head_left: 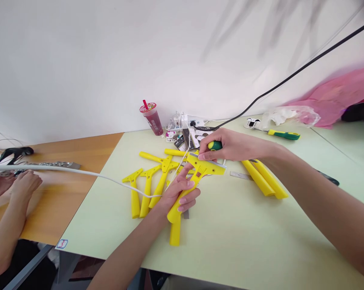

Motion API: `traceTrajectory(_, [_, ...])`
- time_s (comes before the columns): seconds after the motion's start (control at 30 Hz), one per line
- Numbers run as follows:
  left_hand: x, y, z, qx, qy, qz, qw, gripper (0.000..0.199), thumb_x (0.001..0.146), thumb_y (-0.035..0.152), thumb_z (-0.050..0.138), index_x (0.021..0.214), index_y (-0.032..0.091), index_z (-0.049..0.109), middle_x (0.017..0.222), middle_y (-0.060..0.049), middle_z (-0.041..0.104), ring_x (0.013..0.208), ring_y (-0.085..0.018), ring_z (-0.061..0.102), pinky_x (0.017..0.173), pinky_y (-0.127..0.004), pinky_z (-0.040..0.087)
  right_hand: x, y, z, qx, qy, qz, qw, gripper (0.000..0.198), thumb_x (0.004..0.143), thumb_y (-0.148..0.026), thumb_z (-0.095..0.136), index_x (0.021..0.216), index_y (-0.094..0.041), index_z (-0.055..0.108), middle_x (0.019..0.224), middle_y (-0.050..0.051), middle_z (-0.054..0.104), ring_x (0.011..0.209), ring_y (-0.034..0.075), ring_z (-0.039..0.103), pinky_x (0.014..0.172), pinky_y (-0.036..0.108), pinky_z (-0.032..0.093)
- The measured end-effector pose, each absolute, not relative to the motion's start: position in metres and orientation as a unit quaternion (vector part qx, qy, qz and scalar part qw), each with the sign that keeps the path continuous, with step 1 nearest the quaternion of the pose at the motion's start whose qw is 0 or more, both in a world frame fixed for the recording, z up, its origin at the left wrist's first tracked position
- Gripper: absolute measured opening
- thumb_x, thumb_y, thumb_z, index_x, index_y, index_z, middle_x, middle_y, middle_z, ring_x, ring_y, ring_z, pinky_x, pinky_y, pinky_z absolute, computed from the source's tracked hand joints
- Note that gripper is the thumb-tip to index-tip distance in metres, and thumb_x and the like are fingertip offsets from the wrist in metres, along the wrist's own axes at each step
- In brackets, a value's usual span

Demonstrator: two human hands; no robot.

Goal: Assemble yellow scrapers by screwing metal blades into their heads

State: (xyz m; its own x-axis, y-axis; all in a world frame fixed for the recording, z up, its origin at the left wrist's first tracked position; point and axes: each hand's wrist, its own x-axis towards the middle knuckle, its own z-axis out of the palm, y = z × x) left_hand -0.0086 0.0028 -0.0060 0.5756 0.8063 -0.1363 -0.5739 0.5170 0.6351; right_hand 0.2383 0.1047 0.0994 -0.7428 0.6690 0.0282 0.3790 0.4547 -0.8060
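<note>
My left hand (182, 194) is wrapped round the handle of a yellow scraper (200, 168), its head tilted up and to the right. A thin grey blade (220, 164) lies along the head's upper edge. My right hand (220, 144) has its fingertips on that edge and keeps a screwdriver with a green and yellow handle (215, 145) tucked in its grip; most of the screwdriver is hidden by the hand. Several more yellow scrapers (147, 189) lie loosely on the table to the left of and behind my left hand. Two yellow handles (262, 179) lie under my right forearm.
Behind the scrapers stand a drink cup (153, 119) and a cluttered power strip (197, 121). Another screwdriver (284, 134) and a pink sheet (342, 94) lie at right. A white cable (109, 175) crosses my left wrist. A co-worker's hands (23, 185) are at the far left.
</note>
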Motion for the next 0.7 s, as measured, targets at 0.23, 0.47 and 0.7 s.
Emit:
traceTrajectory(0.23, [-0.007,0.002,-0.008,0.273,0.214,0.415,0.841,0.047,0.092,0.017,0.087,0.132,0.035,0.071,0.122,0.003,0.073,0.043,0.002,0.042,0.030,-0.012,0.035,0.236,0.105,0.096,-0.306,-0.830,0.427,0.189,0.046,0.090,-0.073,0.081,0.087,-0.026,0.083,0.090,0.004,0.079,0.083,0.024,0.067,0.073,0.038,0.048])
traceTrajectory(0.47, [-0.012,0.003,-0.003,0.280,0.252,0.416,0.828,0.068,0.090,0.018,0.088,0.151,0.037,0.063,0.108,0.003,0.073,0.039,0.001,0.036,0.030,-0.013,0.032,0.235,0.106,0.092,-0.315,-0.831,0.408,0.212,0.050,0.091,-0.076,0.078,0.094,-0.027,0.086,0.098,0.006,0.082,0.090,0.026,0.069,0.076,0.039,0.051])
traceTrajectory(0.7, [-0.028,0.017,0.003,0.253,0.266,0.504,0.782,0.077,0.092,0.015,0.079,0.161,0.042,0.060,0.109,0.000,0.077,0.040,0.001,0.037,0.031,-0.011,0.025,0.229,0.095,0.096,-0.413,-0.760,0.355,0.355,0.058,0.096,-0.081,0.074,0.107,-0.024,0.079,0.082,0.006,0.075,0.068,0.023,0.064,0.064,0.038,0.044])
